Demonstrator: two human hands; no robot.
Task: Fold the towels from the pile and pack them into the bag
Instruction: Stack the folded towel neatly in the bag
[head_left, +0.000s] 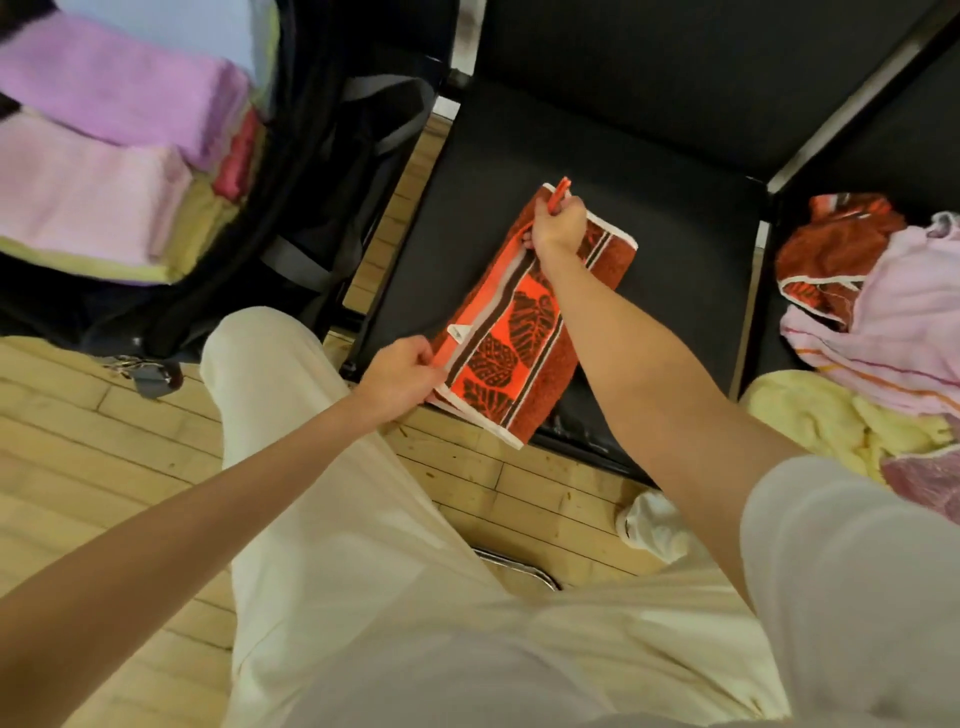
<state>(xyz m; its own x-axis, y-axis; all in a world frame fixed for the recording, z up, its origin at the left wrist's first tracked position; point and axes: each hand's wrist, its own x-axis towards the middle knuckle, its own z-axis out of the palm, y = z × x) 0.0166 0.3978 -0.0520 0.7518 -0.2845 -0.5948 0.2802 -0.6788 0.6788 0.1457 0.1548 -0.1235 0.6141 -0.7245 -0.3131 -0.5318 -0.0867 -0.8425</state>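
Observation:
An orange and brown leaf-patterned towel lies folded into a narrow strip on the black chair seat. My left hand pinches its near left edge. Over at the far end, my right hand grips the fold. The open black bag at the upper left holds folded purple, pink and yellow towels. A pile of unfolded towels sits on the seat at the right.
Wooden floor runs under the chairs. My legs in pale trousers fill the lower middle. A white shoe shows near the chair's front edge. A metal chair-frame bar is below.

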